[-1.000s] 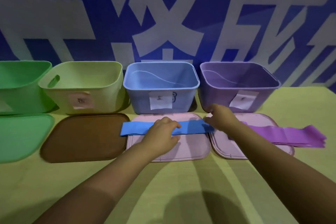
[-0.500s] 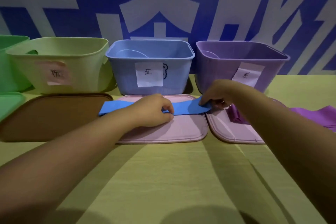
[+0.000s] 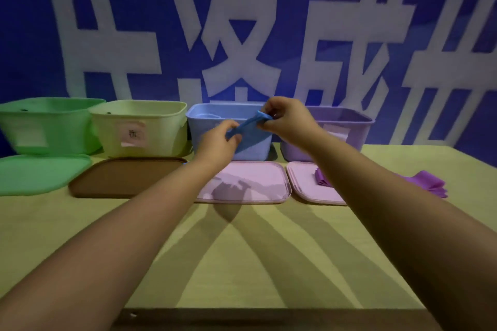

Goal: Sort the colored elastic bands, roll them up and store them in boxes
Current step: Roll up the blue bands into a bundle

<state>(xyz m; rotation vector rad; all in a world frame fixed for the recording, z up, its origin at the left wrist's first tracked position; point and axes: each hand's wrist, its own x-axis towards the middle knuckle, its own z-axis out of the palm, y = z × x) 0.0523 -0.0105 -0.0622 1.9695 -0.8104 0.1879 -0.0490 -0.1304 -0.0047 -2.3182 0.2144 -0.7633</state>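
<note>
Your right hand [image 3: 286, 119] has its grip pinched shut on the upper end of the blue band [image 3: 248, 130], and your left hand [image 3: 219, 140] is clamped on its lower end. The band hangs in the air between them, its long axis slanting up from lower left to upper right, right in front of the blue box [image 3: 204, 121] and above the pink lid [image 3: 252, 183] on the bench [image 3: 242, 263]. For rolling, the right hand looks better placed: it holds the free top end, nearest the box rim.
</note>
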